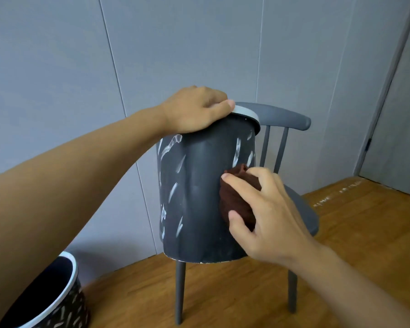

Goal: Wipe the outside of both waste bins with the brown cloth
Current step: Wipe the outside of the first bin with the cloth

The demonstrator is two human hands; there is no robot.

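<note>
2 bare hands worked a dark, round waste bin [199, 197] standing on a grey chair [303, 209]: the left hand [197, 110] clasped its white rim, the right hand [268, 214] pinched a bunched brown cloth [234, 197] against its smooth side.

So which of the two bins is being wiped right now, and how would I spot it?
Look at the grey chair by the wall: the bin being wiped is held in front of it. The left hand grips its white rim while the right hand presses the brown cloth to its side. The other bin stands untouched at lower left.
</note>
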